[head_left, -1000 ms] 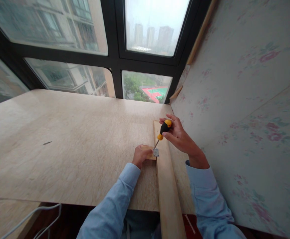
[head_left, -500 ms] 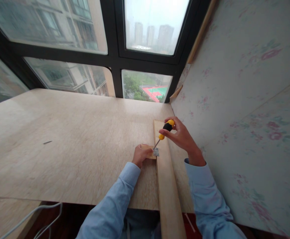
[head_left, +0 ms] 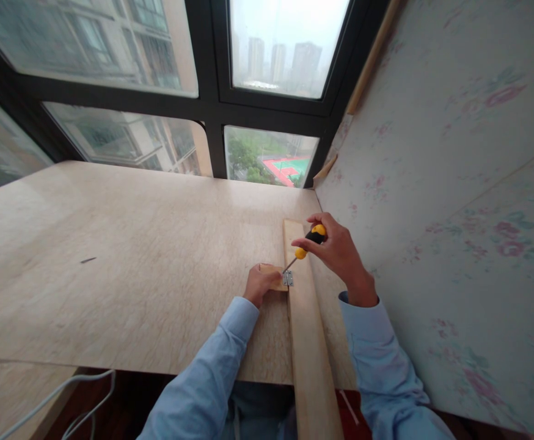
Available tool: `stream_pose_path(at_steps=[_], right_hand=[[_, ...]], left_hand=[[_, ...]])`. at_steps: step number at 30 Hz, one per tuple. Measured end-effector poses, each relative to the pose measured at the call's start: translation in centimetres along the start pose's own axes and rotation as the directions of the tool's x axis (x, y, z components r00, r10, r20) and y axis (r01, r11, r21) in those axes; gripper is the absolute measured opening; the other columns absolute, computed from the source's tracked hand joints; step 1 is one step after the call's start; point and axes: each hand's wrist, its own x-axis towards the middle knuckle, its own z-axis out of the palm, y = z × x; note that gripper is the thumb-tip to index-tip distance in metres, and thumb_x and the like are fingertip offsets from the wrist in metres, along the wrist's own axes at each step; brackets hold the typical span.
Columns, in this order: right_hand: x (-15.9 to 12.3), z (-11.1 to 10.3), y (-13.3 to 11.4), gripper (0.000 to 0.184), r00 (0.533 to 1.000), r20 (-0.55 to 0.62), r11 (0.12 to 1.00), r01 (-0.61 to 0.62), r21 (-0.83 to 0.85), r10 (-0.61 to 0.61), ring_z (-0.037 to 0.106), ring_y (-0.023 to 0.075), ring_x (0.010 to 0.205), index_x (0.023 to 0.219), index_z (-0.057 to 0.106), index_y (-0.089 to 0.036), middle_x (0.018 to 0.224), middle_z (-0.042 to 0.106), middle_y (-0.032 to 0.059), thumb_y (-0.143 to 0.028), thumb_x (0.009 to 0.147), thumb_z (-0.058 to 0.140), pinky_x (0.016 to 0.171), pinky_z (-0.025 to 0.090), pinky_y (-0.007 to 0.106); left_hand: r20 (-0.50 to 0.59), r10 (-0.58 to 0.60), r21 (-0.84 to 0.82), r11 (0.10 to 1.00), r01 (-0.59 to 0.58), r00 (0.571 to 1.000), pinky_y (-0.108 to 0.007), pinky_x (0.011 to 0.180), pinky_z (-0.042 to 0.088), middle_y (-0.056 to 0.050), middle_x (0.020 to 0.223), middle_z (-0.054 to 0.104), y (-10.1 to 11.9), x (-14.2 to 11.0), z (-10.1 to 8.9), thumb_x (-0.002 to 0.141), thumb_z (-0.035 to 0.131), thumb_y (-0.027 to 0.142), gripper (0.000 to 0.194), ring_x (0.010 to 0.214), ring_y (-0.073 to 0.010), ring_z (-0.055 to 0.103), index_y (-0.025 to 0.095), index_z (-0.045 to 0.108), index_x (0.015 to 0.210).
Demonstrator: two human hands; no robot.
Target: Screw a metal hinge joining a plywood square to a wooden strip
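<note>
My right hand [head_left: 338, 250] grips a screwdriver [head_left: 308, 243] with a yellow and black handle, its tip down on a small metal hinge [head_left: 288, 279]. The hinge sits on a long wooden strip [head_left: 310, 348] that runs toward me along the table's right side. My left hand [head_left: 258, 285] presses on a small wooden block [head_left: 276, 276] lying against the strip's left edge, next to the hinge. Both arms wear light blue sleeves.
A broad pale wooden table [head_left: 111, 269] fills the left and middle. A small dark screw [head_left: 88, 260] lies on it at the left. A floral wallpapered panel [head_left: 454, 201] stands close on the right. Windows [head_left: 267, 55] are behind. A white cable [head_left: 60, 397] hangs below the front edge.
My right hand has turned on the screwdriver handle, shifting slightly right; the tip stays on the hinge. My left hand stays on the block.
</note>
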Motion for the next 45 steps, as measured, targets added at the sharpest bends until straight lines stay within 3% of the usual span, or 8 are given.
stream_pose_path(at_steps=[3,9,12,20,27,31,38,45], right_hand=[[0.1,0.6,0.0,0.051,1.000,-0.016,1.000,-0.011,-0.026,0.011,0.062,0.0247,0.090,0.106,0.055,-0.022,0.100,0.064,0.0066,-0.055,0.072,0.073,0.083,0.052,0.040],[-0.4,-0.5,0.7,0.053,0.945,0.296,0.904,0.003,0.428,-0.143,0.047,0.0237,0.129,0.129,0.039,-0.031,0.140,0.043,0.0088,-0.040,0.084,0.064,0.103,0.044,0.043],[-0.6,-1.0,0.4,0.045,0.901,0.394,0.862,-0.047,0.505,-0.182,0.054,0.0231,0.121,0.126,0.043,-0.030,0.133,0.052,0.0081,-0.041,0.086,0.062,0.096,0.049,0.042],[0.1,0.8,-0.4,0.045,0.992,-0.114,0.989,-0.067,-0.131,0.052,0.058,0.0190,0.066,0.085,0.052,-0.022,0.071,0.058,-0.0006,-0.061,0.070,0.071,0.067,0.049,0.034],[-0.3,-0.3,1.0,0.042,0.970,0.240,0.921,-0.051,0.386,-0.047,0.051,0.0228,0.124,0.119,0.045,-0.029,0.131,0.051,0.0066,-0.040,0.083,0.064,0.098,0.047,0.041],[-0.5,-1.2,0.5,0.043,0.911,0.393,0.850,-0.109,0.515,-0.122,0.055,0.0236,0.121,0.121,0.047,-0.029,0.132,0.053,0.0073,-0.038,0.083,0.064,0.094,0.050,0.043],[-0.1,-0.1,-0.5,0.043,0.999,0.030,0.999,-0.032,-0.023,0.033,0.061,0.0211,0.079,0.091,0.057,-0.022,0.086,0.063,0.0029,-0.054,0.069,0.075,0.078,0.051,0.038],[-0.7,-0.9,0.7,0.057,0.935,0.308,0.932,0.057,0.358,-0.175,0.045,0.0236,0.131,0.131,0.038,-0.030,0.140,0.045,0.0083,-0.039,0.082,0.067,0.106,0.040,0.043]], left_hand=[[-0.006,-0.003,-0.002,1.000,0.003,1.000,-0.025,0.056,0.049,-0.001,0.070,0.065,0.1,-0.2,0.0,0.057,0.071,0.006,0.028,0.062,-0.0164,0.063,0.015,0.058,0.079],[0.003,-0.009,-0.009,1.000,0.009,1.000,-0.022,0.054,0.048,0.000,0.068,0.064,0.2,-0.3,0.0,0.057,0.071,0.006,0.028,0.060,-0.0144,0.062,0.016,0.056,0.078],[0.013,-0.010,-0.009,1.000,0.010,1.000,-0.023,0.054,0.048,0.001,0.069,0.064,0.1,-0.2,0.0,0.057,0.071,0.007,0.028,0.060,-0.0146,0.062,0.016,0.056,0.078],[0.007,-0.010,0.020,1.000,0.010,1.000,-0.023,0.057,0.050,0.000,0.071,0.064,0.0,0.0,0.0,0.059,0.072,0.008,0.028,0.065,-0.0153,0.064,0.017,0.056,0.081],[0.003,-0.025,0.033,0.999,0.025,1.000,-0.023,0.057,0.051,0.000,0.071,0.065,0.3,-0.3,0.0,0.060,0.071,0.008,0.028,0.066,-0.0166,0.065,0.017,0.056,0.082],[-0.003,-0.014,0.011,1.000,0.014,1.000,-0.025,0.057,0.051,-0.001,0.070,0.065,0.2,-0.2,0.0,0.058,0.071,0.008,0.027,0.065,-0.0179,0.065,0.017,0.056,0.079],[-0.002,0.005,0.018,1.000,-0.005,1.000,-0.026,0.058,0.050,-0.002,0.071,0.065,-0.1,-0.1,-0.1,0.056,0.072,0.010,0.028,0.067,-0.0191,0.066,0.016,0.057,0.079],[0.016,0.006,0.008,1.000,-0.006,1.000,-0.025,0.057,0.050,-0.001,0.071,0.065,-0.1,-0.1,-0.1,0.056,0.071,0.010,0.027,0.064,-0.0173,0.064,0.016,0.058,0.079]])
